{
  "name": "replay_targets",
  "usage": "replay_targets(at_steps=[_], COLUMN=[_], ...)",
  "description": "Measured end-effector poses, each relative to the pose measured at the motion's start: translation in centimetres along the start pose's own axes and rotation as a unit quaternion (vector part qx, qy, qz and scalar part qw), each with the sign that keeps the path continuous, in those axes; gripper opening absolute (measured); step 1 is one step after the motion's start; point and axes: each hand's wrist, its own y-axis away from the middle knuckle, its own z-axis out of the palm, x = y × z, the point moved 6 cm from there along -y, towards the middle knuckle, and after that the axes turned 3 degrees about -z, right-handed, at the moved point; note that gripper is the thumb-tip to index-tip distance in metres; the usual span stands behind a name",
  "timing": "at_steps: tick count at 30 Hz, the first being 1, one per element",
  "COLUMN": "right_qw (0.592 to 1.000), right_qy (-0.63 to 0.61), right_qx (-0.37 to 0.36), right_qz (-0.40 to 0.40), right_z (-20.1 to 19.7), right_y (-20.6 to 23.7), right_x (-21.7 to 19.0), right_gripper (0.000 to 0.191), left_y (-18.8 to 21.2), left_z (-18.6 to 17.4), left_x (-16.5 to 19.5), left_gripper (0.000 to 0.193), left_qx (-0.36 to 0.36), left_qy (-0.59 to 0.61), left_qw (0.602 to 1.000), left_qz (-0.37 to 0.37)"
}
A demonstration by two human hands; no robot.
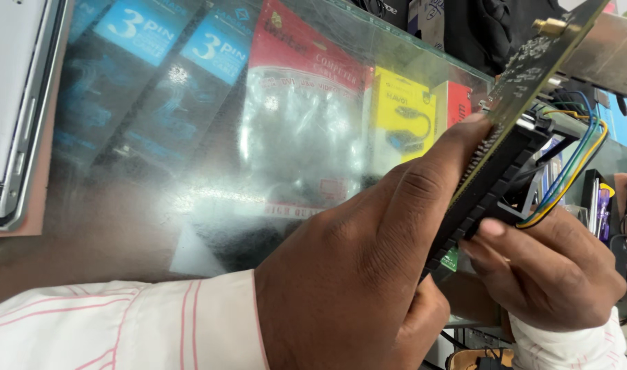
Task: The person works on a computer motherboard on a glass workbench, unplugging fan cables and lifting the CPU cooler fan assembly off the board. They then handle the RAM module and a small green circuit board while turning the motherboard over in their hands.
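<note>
Progress view. My left hand (347, 274) and right hand (553, 267) pinched the black finned circuit board (505, 130) edge-up above the glass counter (210, 137) (coloured wires (574, 164) attached); board already lifted, not set anywhere.

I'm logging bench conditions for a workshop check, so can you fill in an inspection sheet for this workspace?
Surface: glass counter top, glare on it, packaged goods on show beneath.
Job's things: dark circuit board with a black ribbed part fixed to it, held tilted above the counter.
Clutter: grey laptop on the far left edge.
Grips: left hand clasps the board's edge, forefinger along it; right hand holds it from the other side.
Cables: blue, green and yellow wires loop from the board; a black cable lies at far right.
Surroundings: red, yellow and blue packets under the glass; small items at far right, too blurred to name.
</note>
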Motion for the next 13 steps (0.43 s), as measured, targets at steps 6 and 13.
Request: replay_targets(at_steps=[6,13], right_qw=[0.998,0.997], right_qy=[0.05,0.05], right_qx=[-0.038,-0.042], right_qz=[-0.016,-0.045], right_z=[-0.4,-2.8], right_y=[0.0,-0.6], right_x=[-0.1,1.0], right_gripper=[0.04,0.04], left_y=[-0.4,-1.2], left_z=[0.2,0.4], left_x=[0.2,-0.1], left_gripper=[0.083,0.083], left_qx=[-0.008,-0.054], left_qy=[-0.01,0.039], left_qw=[1.0,0.998], left_qz=[-0.004,-0.02])
